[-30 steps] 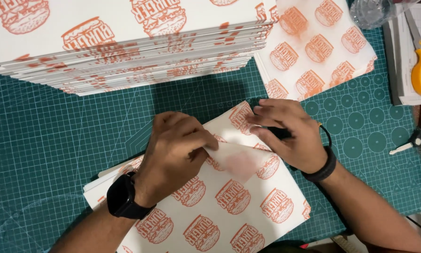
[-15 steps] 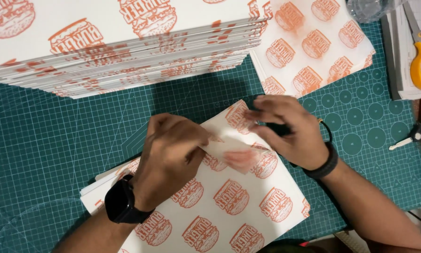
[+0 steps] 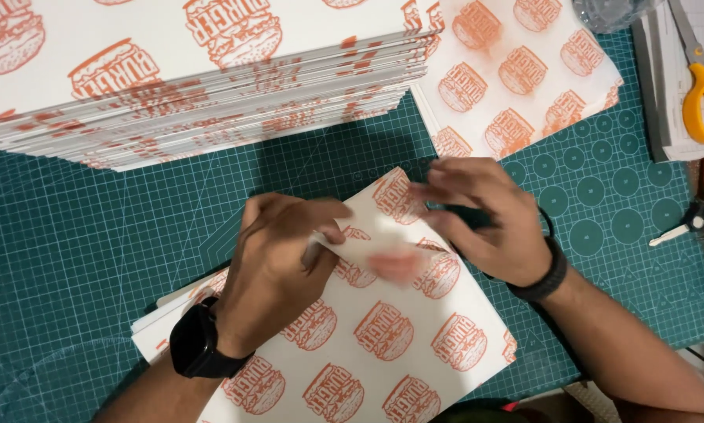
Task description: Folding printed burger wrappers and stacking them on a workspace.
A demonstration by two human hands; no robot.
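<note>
Folding underway — left hand (image 3: 277, 266) pinches the top white orange-printed paper sheet (image 3: 391, 345), corner partly turned; right hand (image 3: 485, 219), fingers loosely spread, presses it — crease unfinished.

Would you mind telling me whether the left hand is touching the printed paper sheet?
Touching. The head view shows the left hand pinching the folded corner of the printed paper sheet.

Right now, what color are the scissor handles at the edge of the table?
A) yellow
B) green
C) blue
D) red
A: the scissors at the upper right, lying on a grey tray beside the green cutting mat, have yellow handles.
</note>
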